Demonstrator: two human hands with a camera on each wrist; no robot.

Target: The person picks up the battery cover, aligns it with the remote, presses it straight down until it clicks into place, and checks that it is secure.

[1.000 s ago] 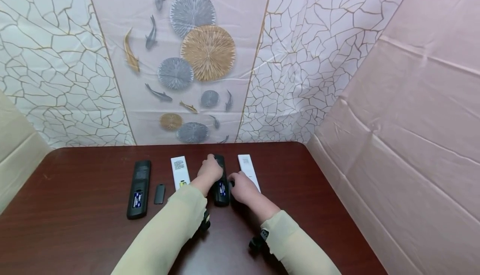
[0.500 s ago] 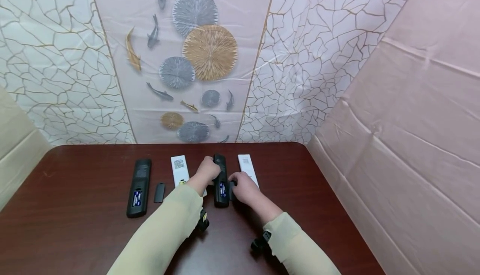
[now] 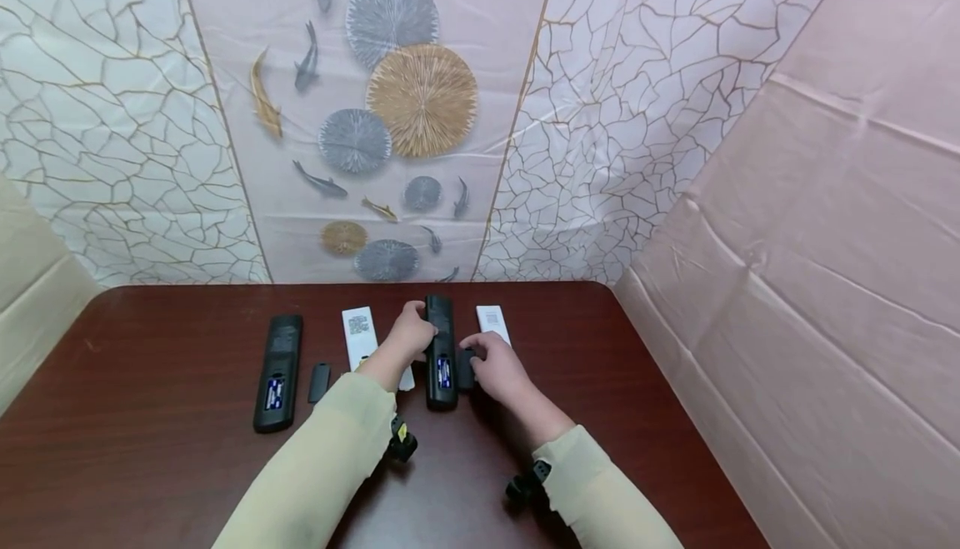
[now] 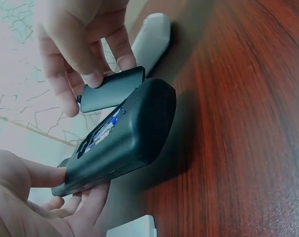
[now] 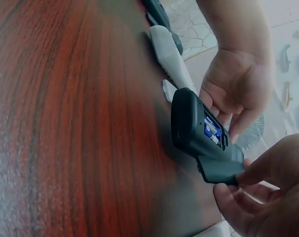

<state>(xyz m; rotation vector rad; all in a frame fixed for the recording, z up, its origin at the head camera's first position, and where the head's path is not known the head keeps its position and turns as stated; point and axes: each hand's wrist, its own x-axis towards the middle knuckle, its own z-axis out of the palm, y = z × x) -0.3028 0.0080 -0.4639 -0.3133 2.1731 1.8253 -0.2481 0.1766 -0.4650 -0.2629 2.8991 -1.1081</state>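
Note:
My left hand (image 3: 408,334) grips a black remote control (image 3: 441,328) by its far end, thumb on the upper face and fingers beneath. In both wrist views the remote is tilted, its back turned up, with blue-and-white batteries (image 5: 212,131) in the uncovered compartment. Just right of it, my right hand (image 3: 501,366) pinches a black battery cover (image 4: 114,90) between thumb and fingers. This cover lies close beside the remote's compartment; whether the two touch I cannot tell.
Left of my hands are another black remote (image 3: 279,349) with batteries showing, a loose black cover (image 3: 319,382) and a white remote (image 3: 358,326). A small white piece (image 3: 407,378) lies by my left wrist. Another white remote (image 3: 491,318) is partly behind my right hand.
The far end of the black remote has risen in my left hand, which has shifted slightly left. My right hand has moved a little right with the cover, now more visible.

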